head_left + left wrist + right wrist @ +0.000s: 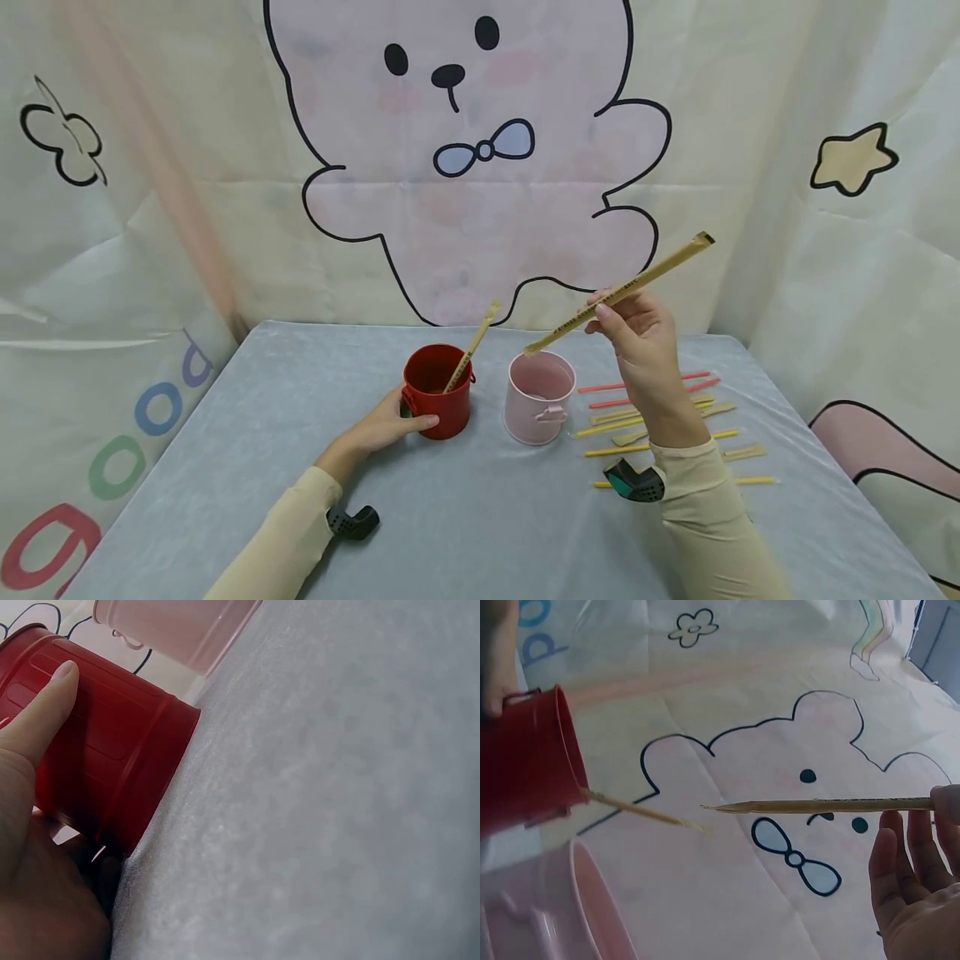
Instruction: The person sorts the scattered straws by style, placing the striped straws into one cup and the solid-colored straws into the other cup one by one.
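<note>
My left hand (392, 421) grips the small red bucket (450, 414) from its left side, thumb across the front. One straw in a brown paper wrapper (471, 348) leans inside that bucket, its upper end sticking out past the rim. Between thumb and fingers, my right hand (643, 350) pinches another paper-wrapped straw (660, 268), held slantwise in the air. The lower end of this straw is close over the rim of the pink bucket (531, 417), which stands upright right of the red one. In the right wrist view the held straw (825, 805) points toward the buckets.
Right of the pink bucket, partly behind my right forearm, lie several loose straws: red ones (600, 388), yellow ones (611, 452) and paper-wrapped ones (745, 452). A pale blue cloth covers the table (480, 533). A printed curtain (480, 217) hangs behind its far edge.
</note>
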Demonstrator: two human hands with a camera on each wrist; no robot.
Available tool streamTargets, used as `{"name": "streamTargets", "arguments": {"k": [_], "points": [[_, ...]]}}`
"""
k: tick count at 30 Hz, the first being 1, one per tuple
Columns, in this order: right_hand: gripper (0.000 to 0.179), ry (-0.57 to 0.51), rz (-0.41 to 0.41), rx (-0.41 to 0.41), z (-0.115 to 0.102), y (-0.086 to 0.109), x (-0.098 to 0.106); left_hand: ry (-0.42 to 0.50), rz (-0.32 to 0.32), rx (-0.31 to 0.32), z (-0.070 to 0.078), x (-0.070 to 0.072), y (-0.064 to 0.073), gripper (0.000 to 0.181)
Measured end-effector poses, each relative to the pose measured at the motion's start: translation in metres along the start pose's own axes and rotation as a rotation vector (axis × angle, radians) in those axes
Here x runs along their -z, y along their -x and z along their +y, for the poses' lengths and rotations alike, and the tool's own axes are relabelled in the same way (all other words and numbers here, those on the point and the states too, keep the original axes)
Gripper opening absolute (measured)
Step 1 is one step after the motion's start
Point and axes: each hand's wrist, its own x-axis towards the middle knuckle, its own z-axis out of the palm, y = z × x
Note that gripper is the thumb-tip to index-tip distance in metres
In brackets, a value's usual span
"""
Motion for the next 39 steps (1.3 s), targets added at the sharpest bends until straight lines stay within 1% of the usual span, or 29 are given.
{"name": "streamTargets", "arguments": {"k": [6,13,18,20,23,26,29,32,35,39], "points": [[0.032,0.013,0.005,-0.04,0.012,0.0,-0.023,-0.013,0.01,0.011,-0.001,0.0,0.0,0.081],[0.03,0.031,0.05,-0.116,0.033,0.004,-0.05,0.003,0.005,0.012,0.0,0.0,0.0,0.081],[0.026,0.034,0.057,-0.135,0.045,0.009,-0.064,-0.012,0.008,-0.034,-0.001,0.001,0.0,0.077],[0.023,0.049,0.044,-0.146,0.05,0.012,-0.067,-0.015,0.005,-0.053,-0.001,0.001,0.0,0.076],[0.016,0.079,0.032,-0.164,0.056,0.014,-0.069,-0.013,0.004,-0.057,-0.001,0.001,0.001,0.075],[0.009,0.107,0.025,-0.173,0.06,0.013,-0.069,-0.011,0.014,-0.048,0.001,0.001,0.001,0.077],[0.013,0.125,0.027,-0.186,0.064,0.012,-0.071,-0.016,0.017,-0.041,0.001,0.002,0.0,0.078],[0.012,0.127,0.031,-0.204,0.069,0.014,-0.072,-0.016,0.017,-0.032,0.002,0.002,0.001,0.079],[0.012,0.122,0.031,-0.197,0.076,0.016,-0.073,-0.026,0.017,-0.034,0.003,0.001,0.002,0.078],[0.014,0.119,0.001,-0.2,0.082,0.022,-0.075,-0.031,0.012,-0.03,0.002,0.001,0.003,0.079]]}}
